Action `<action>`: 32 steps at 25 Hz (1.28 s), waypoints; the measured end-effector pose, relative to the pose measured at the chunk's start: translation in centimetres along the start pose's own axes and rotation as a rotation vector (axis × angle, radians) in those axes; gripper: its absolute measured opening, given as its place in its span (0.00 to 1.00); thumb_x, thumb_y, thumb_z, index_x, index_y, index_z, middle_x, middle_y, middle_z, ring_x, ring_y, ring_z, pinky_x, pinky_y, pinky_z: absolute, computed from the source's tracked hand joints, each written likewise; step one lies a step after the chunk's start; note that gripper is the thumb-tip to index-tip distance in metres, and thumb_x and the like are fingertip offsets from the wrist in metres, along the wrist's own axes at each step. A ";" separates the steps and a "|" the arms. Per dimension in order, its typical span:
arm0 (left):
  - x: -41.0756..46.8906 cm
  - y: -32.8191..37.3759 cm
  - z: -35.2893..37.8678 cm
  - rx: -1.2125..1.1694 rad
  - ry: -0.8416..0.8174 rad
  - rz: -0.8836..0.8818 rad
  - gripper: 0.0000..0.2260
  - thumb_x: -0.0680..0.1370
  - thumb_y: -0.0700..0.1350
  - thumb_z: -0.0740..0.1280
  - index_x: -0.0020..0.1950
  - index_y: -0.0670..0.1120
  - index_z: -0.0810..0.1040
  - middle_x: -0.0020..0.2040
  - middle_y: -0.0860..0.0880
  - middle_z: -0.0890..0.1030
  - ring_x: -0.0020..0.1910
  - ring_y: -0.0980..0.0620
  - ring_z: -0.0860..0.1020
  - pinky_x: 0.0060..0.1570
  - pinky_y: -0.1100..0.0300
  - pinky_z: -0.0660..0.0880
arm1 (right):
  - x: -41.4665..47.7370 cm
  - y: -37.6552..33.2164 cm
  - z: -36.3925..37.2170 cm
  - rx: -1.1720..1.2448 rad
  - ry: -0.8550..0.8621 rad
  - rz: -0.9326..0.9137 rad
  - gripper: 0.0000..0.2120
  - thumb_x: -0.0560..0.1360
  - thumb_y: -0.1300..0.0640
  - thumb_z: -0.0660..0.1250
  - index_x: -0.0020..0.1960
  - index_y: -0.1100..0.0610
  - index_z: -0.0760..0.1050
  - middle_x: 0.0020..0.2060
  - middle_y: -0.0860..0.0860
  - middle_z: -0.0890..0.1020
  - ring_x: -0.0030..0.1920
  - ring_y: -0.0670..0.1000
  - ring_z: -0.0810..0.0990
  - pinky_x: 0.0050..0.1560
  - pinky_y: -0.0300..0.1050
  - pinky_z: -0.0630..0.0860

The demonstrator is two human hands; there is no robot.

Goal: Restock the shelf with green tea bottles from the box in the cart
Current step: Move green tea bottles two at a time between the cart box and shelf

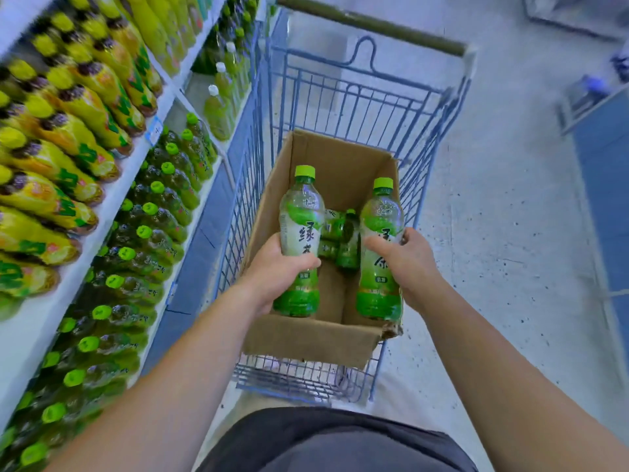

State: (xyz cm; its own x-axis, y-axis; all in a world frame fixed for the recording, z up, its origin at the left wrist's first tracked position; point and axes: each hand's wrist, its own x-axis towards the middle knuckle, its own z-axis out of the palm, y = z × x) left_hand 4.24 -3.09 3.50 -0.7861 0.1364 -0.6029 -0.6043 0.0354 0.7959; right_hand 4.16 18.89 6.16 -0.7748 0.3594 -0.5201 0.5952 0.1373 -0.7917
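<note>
Far left: the shelf (41, 318) is carrying rows of green-capped stocked bottles (160, 212). They are blurring, and we are not making out a free slot.

Moving right: the left hand (275, 267) is holding the left bottle (301, 212) upright, cap up, with its fingers curling round the mid-label. The bottle is hanging over the box (306, 338), which is sitting in the cart (357, 103).

Centre: a few spare bottles (340, 240) are lying on the box floor.

Right: the right hand (405, 260) is gripping the right bottle (381, 226) the same way, thumb across the front and fingers wrapping behind.

We are reading this as the carry to the shelf.
- We are advising lifting both bases clear of the box rim and the cart's wire side before swinging left.
- The left bottle is nearer the shelf, so it is probably going in first.
- The thin plastic is likely flexing, so we are favouring a firm mid-body hold without squeezing.
- We are aiming for the green-cap tier, not the yellow row above it, with labels facing out.
</note>
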 end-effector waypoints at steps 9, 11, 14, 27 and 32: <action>-11.7 1.2 0.9 -0.122 0.279 0.192 0.20 0.66 0.50 0.81 0.55 0.50 0.82 0.45 0.50 0.87 0.45 0.48 0.86 0.42 0.52 0.82 | -6.6 -4.4 -3.3 -0.102 -0.188 -0.295 0.17 0.66 0.50 0.79 0.51 0.48 0.78 0.45 0.50 0.85 0.42 0.52 0.86 0.41 0.51 0.83; -14.6 0.5 1.2 -0.158 0.384 0.221 0.18 0.68 0.50 0.81 0.55 0.52 0.81 0.47 0.50 0.87 0.46 0.48 0.86 0.44 0.49 0.83 | -8.0 -5.1 -3.4 -0.125 -0.265 -0.362 0.17 0.65 0.48 0.79 0.50 0.47 0.78 0.44 0.48 0.85 0.39 0.49 0.86 0.39 0.49 0.83; -19.1 -1.3 2.2 -0.223 0.522 0.246 0.19 0.67 0.52 0.82 0.54 0.53 0.81 0.46 0.51 0.87 0.42 0.50 0.87 0.39 0.51 0.83 | -10.6 -5.1 -3.2 -0.149 -0.387 -0.442 0.18 0.62 0.46 0.79 0.49 0.47 0.79 0.41 0.47 0.85 0.34 0.44 0.85 0.31 0.42 0.80; -37.0 -9.9 0.1 -0.468 1.038 0.315 0.16 0.70 0.48 0.81 0.55 0.51 0.81 0.42 0.52 0.87 0.40 0.50 0.86 0.36 0.55 0.81 | -25.3 -4.7 5.6 -0.295 -0.863 -0.614 0.17 0.67 0.46 0.78 0.52 0.45 0.77 0.48 0.49 0.83 0.45 0.53 0.83 0.48 0.58 0.82; -42.3 -14.4 -4.0 -0.506 1.176 0.316 0.15 0.71 0.49 0.79 0.54 0.52 0.81 0.42 0.55 0.87 0.38 0.56 0.85 0.32 0.61 0.79 | -31.9 -3.3 12.5 -0.374 -1.016 -0.683 0.36 0.68 0.41 0.78 0.70 0.53 0.70 0.58 0.49 0.80 0.54 0.55 0.81 0.52 0.58 0.81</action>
State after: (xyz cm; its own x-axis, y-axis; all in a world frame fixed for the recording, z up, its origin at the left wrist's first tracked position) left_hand 45.64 -13.32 17.32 -0.3890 -0.8753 -0.2874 -0.1547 -0.2455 0.9570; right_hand 24.26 -4.52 21.36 -0.6610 -0.7270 -0.1861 -0.0908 0.3236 -0.9418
